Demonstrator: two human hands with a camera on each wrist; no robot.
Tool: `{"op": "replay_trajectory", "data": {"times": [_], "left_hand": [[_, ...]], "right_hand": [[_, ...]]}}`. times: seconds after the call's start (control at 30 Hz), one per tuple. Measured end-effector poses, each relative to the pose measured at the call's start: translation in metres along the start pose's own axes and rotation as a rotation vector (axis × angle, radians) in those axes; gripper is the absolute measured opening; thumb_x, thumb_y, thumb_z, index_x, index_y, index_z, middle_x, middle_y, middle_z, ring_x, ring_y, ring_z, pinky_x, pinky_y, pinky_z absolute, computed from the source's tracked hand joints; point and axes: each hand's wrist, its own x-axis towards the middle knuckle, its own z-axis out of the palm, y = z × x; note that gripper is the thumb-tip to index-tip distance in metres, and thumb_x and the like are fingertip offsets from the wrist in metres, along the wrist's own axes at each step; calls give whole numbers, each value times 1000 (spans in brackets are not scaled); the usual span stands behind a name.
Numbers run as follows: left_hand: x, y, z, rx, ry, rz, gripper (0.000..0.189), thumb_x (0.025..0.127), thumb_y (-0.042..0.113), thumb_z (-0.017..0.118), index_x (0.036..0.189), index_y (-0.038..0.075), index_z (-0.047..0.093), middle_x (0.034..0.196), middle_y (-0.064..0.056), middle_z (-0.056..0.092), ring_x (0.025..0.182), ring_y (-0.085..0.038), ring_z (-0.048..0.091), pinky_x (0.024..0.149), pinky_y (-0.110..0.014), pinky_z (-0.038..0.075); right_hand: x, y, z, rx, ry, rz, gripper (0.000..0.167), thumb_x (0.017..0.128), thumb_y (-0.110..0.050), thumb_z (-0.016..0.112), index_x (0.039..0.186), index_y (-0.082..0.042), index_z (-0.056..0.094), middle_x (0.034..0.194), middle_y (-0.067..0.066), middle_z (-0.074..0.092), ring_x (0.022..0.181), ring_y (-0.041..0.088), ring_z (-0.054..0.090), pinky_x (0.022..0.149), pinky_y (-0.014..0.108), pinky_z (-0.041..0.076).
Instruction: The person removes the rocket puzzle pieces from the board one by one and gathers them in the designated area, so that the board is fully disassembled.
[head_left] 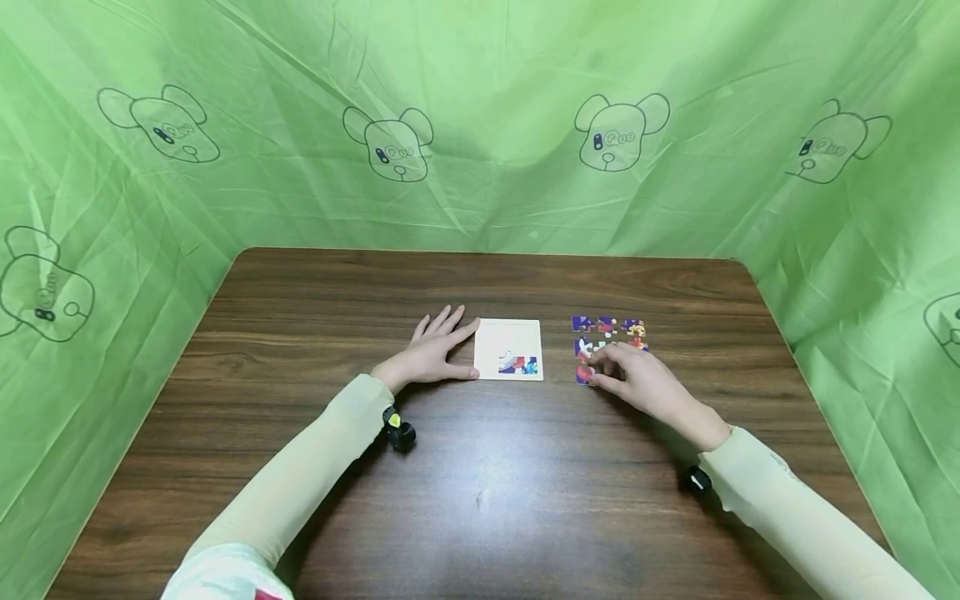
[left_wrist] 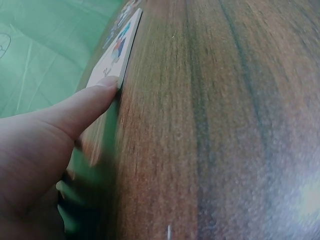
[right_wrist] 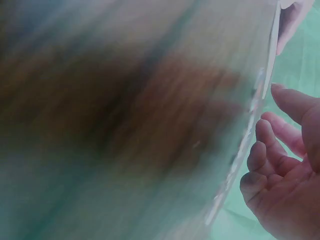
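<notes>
My left hand (head_left: pixel 425 360) lies spread on the table, its thumb and index finger at the left edge of a white square puzzle board (head_left: pixel 489 342). In the left wrist view the thumb (left_wrist: pixel 95 102) rests on the board's near corner. A few joined, colourful pieces (head_left: pixel 517 365) fill the board's lower right part. To its right, my right hand (head_left: pixel 641 382) is over loose jigsaw pieces (head_left: pixel 583 324), partly hiding them. Its thumb and index fingertips are apart, close beside a purple and red jigsaw piece (head_left: pixel 583 375). In the right wrist view, the right hand's fingers (right_wrist: pixel 257 155) are loosely bent.
The pieces lie in rough rows on the brown wooden table (head_left: pixel 495 467). Green cloth (head_left: pixel 495 200) printed with bear heads hangs behind and at both sides. A dark wrist camera (head_left: pixel 401 435) sits at the left wrist and another camera (head_left: pixel 696 479) at the right.
</notes>
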Motion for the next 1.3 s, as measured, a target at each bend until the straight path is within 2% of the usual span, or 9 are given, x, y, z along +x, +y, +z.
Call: {"op": "replay_trajectory", "data": {"times": [0.17, 0.37, 0.63, 0.87, 1.1, 1.3], "left_hand": [[0, -1, 0, -28, 3, 16, 96, 93, 53, 74, 167, 19, 23, 174, -16, 4, 161, -35, -7, 125, -60, -8], [2, -2, 1, -47, -9, 26, 96, 93, 52, 74, 167, 18, 22, 174, -16, 3, 161, -35, -8, 125, -60, -9], [2, -3, 2, -39, -7, 22, 98, 93, 53, 75, 167, 18, 22, 175, -15, 4, 161, -34, -8, 125, -60, -9], [1, -3, 2, -46, 13, 32, 97, 92, 50, 76, 167, 15, 25, 174, -19, 7, 160, -38, -5, 124, -63, -8], [0, -2, 1, -49, 20, 35, 96, 92, 50, 76, 167, 15, 26, 173, -19, 7, 160, -38, -4, 124, -64, -7], [0, -1, 0, -51, 29, 37, 95, 93, 49, 76, 166, 14, 27, 173, -21, 8, 160, -39, -3, 124, -65, -6]], "right_hand": [[12, -15, 4, 26, -8, 3, 19, 95, -21, 79, 110, -11, 73, 85, -7, 64, 73, 9, 56, 66, 32, 49], [27, -31, 12, 25, -24, -15, 24, 94, -22, 79, 114, -9, 73, 91, -2, 67, 78, 13, 61, 69, 35, 53], [48, -55, 25, 7, -65, -57, 29, 95, -20, 77, 120, -6, 72, 98, 0, 70, 85, 16, 64, 79, 41, 57], [62, -70, 39, 7, -78, -84, 28, 97, -19, 75, 119, -3, 74, 95, 1, 74, 80, 16, 66, 74, 37, 56], [73, -76, 46, 4, -121, -84, 30, 93, -16, 79, 118, -1, 73, 91, 2, 72, 84, 18, 67, 82, 39, 58], [83, -80, 45, 4, -158, -86, 43, 88, -23, 85, 123, -1, 72, 83, 1, 69, 76, 16, 63, 74, 36, 56]]}}
